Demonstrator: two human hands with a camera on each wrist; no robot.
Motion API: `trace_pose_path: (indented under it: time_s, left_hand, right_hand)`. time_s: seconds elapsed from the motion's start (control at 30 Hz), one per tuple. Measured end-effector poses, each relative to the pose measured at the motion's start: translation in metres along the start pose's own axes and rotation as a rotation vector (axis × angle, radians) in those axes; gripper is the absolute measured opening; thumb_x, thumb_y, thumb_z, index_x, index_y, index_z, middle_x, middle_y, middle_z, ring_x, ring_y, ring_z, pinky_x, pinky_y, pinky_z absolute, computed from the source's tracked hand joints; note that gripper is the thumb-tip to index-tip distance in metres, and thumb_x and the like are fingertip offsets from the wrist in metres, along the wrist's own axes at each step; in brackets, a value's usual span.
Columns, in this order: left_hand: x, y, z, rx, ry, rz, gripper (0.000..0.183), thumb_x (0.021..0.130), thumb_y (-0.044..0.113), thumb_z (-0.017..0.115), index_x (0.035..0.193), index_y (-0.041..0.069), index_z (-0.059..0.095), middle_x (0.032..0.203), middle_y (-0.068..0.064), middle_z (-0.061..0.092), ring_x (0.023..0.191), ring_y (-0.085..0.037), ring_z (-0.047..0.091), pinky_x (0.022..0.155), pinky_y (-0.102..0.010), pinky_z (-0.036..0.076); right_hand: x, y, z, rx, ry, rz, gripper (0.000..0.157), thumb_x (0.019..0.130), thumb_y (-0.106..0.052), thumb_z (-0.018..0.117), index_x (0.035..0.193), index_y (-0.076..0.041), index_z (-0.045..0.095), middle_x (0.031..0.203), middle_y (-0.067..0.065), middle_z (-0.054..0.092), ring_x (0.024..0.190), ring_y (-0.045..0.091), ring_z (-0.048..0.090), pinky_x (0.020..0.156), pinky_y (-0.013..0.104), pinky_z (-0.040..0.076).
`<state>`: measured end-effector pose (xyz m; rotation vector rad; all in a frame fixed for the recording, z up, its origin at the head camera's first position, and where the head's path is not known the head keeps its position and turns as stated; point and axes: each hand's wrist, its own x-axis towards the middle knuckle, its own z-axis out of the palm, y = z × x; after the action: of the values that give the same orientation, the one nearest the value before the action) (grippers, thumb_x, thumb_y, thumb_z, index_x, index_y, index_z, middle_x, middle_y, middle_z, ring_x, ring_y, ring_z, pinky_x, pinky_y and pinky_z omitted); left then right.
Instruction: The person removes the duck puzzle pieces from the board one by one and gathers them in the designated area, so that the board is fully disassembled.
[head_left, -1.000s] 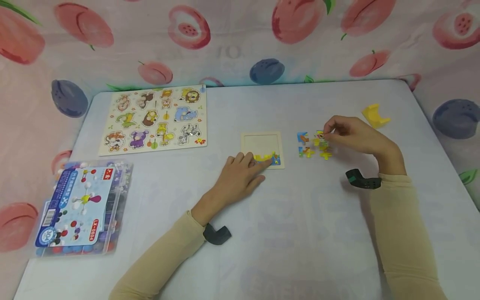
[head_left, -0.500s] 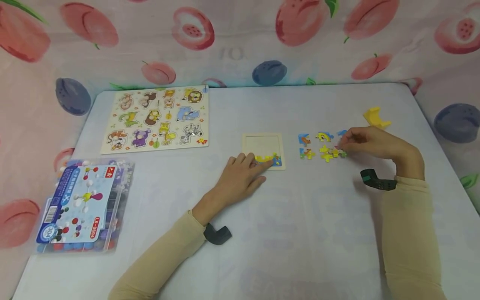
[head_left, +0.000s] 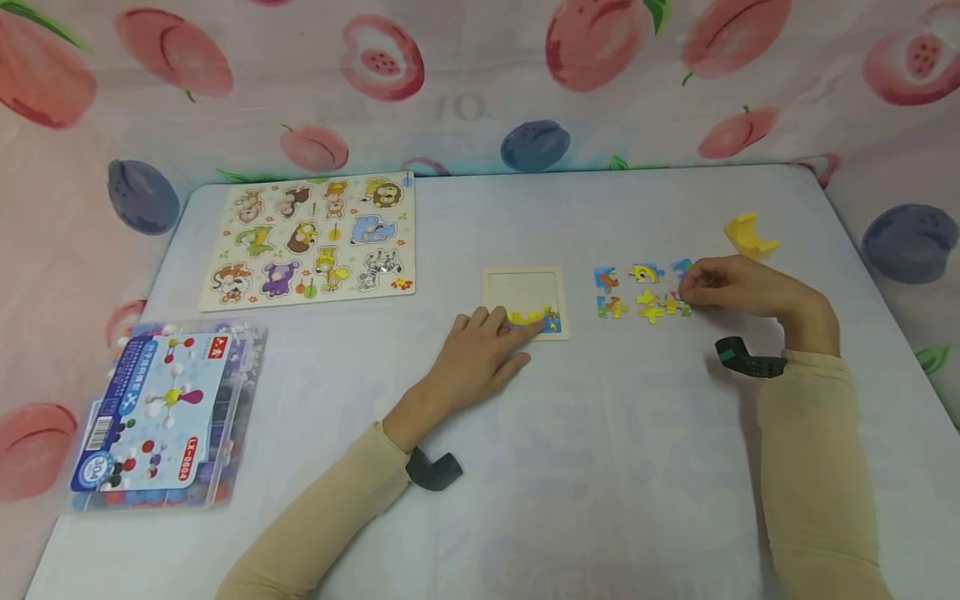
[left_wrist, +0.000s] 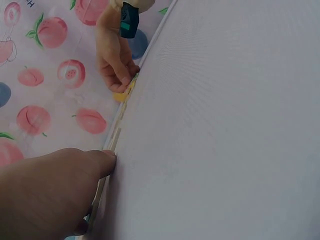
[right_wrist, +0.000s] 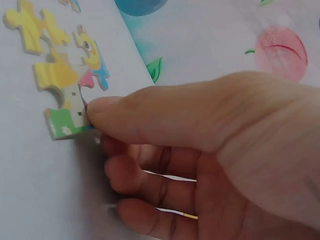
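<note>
At right, the right hand [head_left: 753,287] pinches a puzzle piece [right_wrist: 69,120] by its edge, so it might slip. The left hand [head_left: 476,354], stretched out, could shove the tray [head_left: 525,287] by pressing.

White table [head_left: 600,467]: animal board [head_left: 318,225], plastic case [head_left: 240,417], frame [head_left: 522,271], puzzle pieces [head_left: 650,307].

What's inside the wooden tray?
Puzzle pieces line the near side of the tray; beyond is bare. The left hand covers the near left corner; what's there is hidden.
</note>
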<state>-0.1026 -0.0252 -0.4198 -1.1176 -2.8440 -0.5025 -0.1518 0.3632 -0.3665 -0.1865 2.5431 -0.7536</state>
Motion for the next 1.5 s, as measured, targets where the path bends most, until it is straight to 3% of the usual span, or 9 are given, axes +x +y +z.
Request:
trace_pose_path:
  time_s: [0.27, 0.53, 0.9, 1.0, 1.13, 1.33, 1.4, 1.5]
  left_hand:
    - [0.0, 0.0, -0.001, 0.003, -0.001, -0.008, 0.043, 0.096, 0.04, 0.051, 0.138, 0.035, 0.047, 0.091, 0.002, 0.046, 0.079, -0.016, 0.036, 0.067, -0.03, 0.027]
    - [0.0, -0.001, -0.002, 0.006, 0.001, -0.011, 0.043, 0.096, 0.041, 0.05, 0.139, 0.035, 0.047, 0.091, 0.002, 0.045, 0.079, -0.015, 0.036, 0.067, -0.03, 0.027]
    - [0.0, 0.003, -0.002, 0.055, -0.01, -0.021, 0.044, 0.097, 0.04, 0.048, 0.14, 0.035, 0.045, 0.09, 0.001, 0.044, 0.081, -0.016, 0.038, 0.067, -0.03, 0.028]
    - [-0.001, 0.011, -0.002, 0.147, -0.037, -0.05, 0.046, 0.097, 0.039, 0.046, 0.143, 0.033, 0.042, 0.095, -0.001, 0.046, 0.083, -0.017, 0.04, 0.068, -0.031, 0.031]
    - [-0.003, 0.027, -0.003, 0.275, -0.066, -0.09, 0.049, 0.098, 0.032, 0.048, 0.145, 0.026, 0.038, 0.103, -0.004, 0.051, 0.085, -0.02, 0.042, 0.068, -0.033, 0.034]
    - [-0.007, 0.041, 0.0, 0.318, -0.029, -0.118, 0.052, 0.095, 0.024, 0.052, 0.145, 0.017, 0.039, 0.112, -0.004, 0.051, 0.094, -0.02, 0.044, 0.072, -0.033, 0.036]
    - [-0.008, 0.044, 0.003, 0.319, -0.004, -0.104, 0.05, 0.095, 0.022, 0.052, 0.144, 0.013, 0.041, 0.12, -0.005, 0.05, 0.104, -0.021, 0.046, 0.078, -0.034, 0.038]
    - [-0.01, 0.048, 0.006, 0.331, 0.019, -0.079, 0.049, 0.095, 0.019, 0.05, 0.142, 0.008, 0.042, 0.132, -0.006, 0.048, 0.118, -0.023, 0.044, 0.087, -0.036, 0.038]
  right_hand:
    - [0.002, -0.001, 0.001, -0.033, 0.015, 0.064, 0.028, 0.09, -0.034, 0.064, 0.102, -0.008, 0.063, 0.093, 0.003, 0.063, 0.084, 0.011, 0.049, 0.072, 0.02, 0.042]
    - [0.002, -0.007, -0.001, -0.082, -0.02, 0.099, 0.039, 0.084, -0.043, 0.068, 0.089, -0.006, 0.057, 0.077, 0.003, 0.05, 0.079, 0.016, 0.043, 0.065, 0.03, 0.033]
    - [-0.001, 0.007, -0.008, -0.099, 0.014, 0.127, 0.041, 0.087, -0.047, 0.063, 0.093, -0.007, 0.059, 0.084, 0.003, 0.054, 0.082, 0.016, 0.043, 0.068, 0.029, 0.034]
    - [0.003, -0.009, -0.005, -0.077, 0.052, 0.071, 0.039, 0.091, -0.047, 0.057, 0.1, -0.009, 0.058, 0.092, 0.006, 0.058, 0.085, 0.018, 0.046, 0.072, 0.029, 0.038]
    - [0.017, -0.047, 0.012, -0.011, 0.072, -0.103, 0.026, 0.095, -0.035, 0.055, 0.105, -0.012, 0.06, 0.096, 0.006, 0.061, 0.084, 0.018, 0.051, 0.071, 0.025, 0.043]
    - [0.04, -0.104, 0.053, 0.054, -0.041, -0.419, 0.017, 0.096, -0.022, 0.054, 0.107, -0.011, 0.062, 0.092, 0.004, 0.064, 0.077, 0.015, 0.054, 0.069, 0.023, 0.045]
    - [0.045, -0.118, 0.063, 0.049, -0.086, -0.481, 0.019, 0.097, -0.022, 0.053, 0.111, -0.012, 0.061, 0.088, 0.003, 0.063, 0.073, 0.013, 0.051, 0.067, 0.024, 0.044]
    - [0.052, -0.132, 0.075, 0.044, -0.138, -0.509, 0.024, 0.098, -0.022, 0.05, 0.119, -0.015, 0.06, 0.073, 0.0, 0.054, 0.064, 0.011, 0.045, 0.063, 0.025, 0.04]
